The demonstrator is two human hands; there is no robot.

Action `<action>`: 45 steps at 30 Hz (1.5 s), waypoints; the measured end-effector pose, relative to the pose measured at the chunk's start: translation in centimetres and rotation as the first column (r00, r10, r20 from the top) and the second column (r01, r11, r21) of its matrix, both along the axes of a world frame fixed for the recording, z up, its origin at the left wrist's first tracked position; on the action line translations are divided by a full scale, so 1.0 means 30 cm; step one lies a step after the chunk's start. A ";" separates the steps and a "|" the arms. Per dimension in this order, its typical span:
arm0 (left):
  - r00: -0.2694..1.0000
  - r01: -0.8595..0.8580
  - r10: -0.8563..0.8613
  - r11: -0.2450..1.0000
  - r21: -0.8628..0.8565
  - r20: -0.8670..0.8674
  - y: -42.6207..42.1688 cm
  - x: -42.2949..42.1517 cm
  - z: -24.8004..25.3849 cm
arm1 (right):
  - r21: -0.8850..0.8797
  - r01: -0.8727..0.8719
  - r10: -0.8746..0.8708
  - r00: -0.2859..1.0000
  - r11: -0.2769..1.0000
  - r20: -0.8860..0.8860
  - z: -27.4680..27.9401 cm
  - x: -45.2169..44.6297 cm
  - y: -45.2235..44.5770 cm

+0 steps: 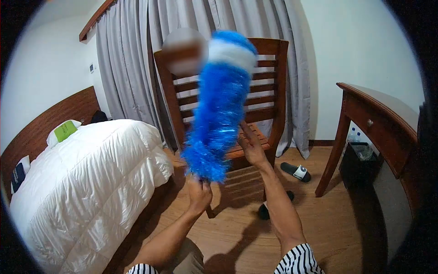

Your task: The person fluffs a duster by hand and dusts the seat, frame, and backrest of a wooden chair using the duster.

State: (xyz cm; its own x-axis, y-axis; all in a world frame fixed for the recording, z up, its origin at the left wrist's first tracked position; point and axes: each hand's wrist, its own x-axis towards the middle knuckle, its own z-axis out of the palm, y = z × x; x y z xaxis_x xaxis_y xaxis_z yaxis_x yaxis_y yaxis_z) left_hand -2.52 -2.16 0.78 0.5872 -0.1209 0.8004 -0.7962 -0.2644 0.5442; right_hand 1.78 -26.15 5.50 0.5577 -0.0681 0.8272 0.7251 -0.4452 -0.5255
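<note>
Left of both hands' fingers, a white duvet [91, 182] covers the bed. The left hand [200, 194] has its fingers closed around the lower end of the fluffy blue-and-white duster [223, 96], which rises tilted above them, before the wooden chair [279, 86]. The right hand [254, 148] has its fingers extended beside the duster; whether they touch it cannot be told. Right of these fingers stands a wooden desk [374, 114].
</note>
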 end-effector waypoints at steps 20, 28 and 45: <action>0.937 0.298 -0.265 0.946 0.128 -0.227 -0.008 0.227 -0.267 | -0.501 0.699 -0.674 0.687 0.511 0.271 0.010 0.141 0.006; 0.984 0.079 0.016 0.855 0.513 -0.178 -0.030 0.032 -0.044 | -0.386 0.783 -0.578 0.621 0.487 0.530 -0.126 0.130 -0.063; 0.971 -0.015 -0.117 0.839 0.544 0.208 -0.046 0.141 -0.274 | -0.400 0.839 -0.765 0.518 0.369 0.381 0.076 0.171 -0.030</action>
State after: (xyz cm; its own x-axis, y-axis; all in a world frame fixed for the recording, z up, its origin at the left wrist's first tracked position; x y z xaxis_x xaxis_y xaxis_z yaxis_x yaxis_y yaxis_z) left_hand 1.71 -3.55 -7.43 0.3813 -0.5952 0.7074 -0.8988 -0.4176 0.1330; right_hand 6.90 -27.07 7.77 0.3690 -0.0158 0.9293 -0.0847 -0.9963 0.0167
